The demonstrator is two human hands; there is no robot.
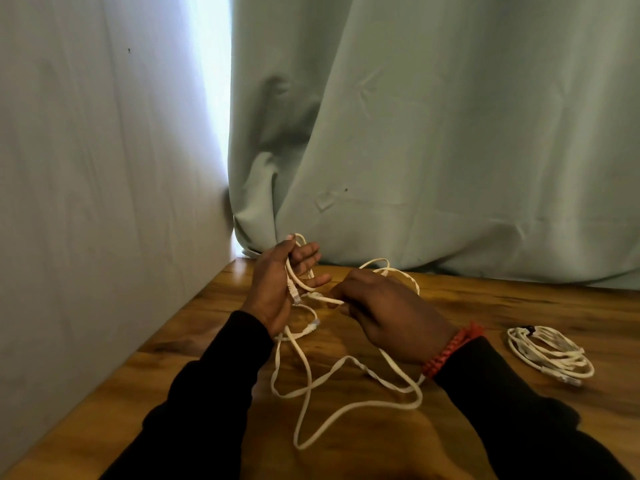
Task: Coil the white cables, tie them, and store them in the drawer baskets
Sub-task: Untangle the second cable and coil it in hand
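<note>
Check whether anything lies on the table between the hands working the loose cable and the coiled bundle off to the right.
Nothing visible does. The right hand and left hand hold the loose white cable; the coiled bundle lies apart to the right, with only bare wooden table between. No drawer baskets are in view.

Glossy wooden table (519, 306), matt cloth curtain (450, 133), smooth white cable (346, 407).

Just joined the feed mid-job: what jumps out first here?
Both hands at the centre work a loose white cable: the left hand holds loops, the right hand pinches a strand. A finished coiled cable lies on the wooden table at right, before a pale green curtain.
</note>
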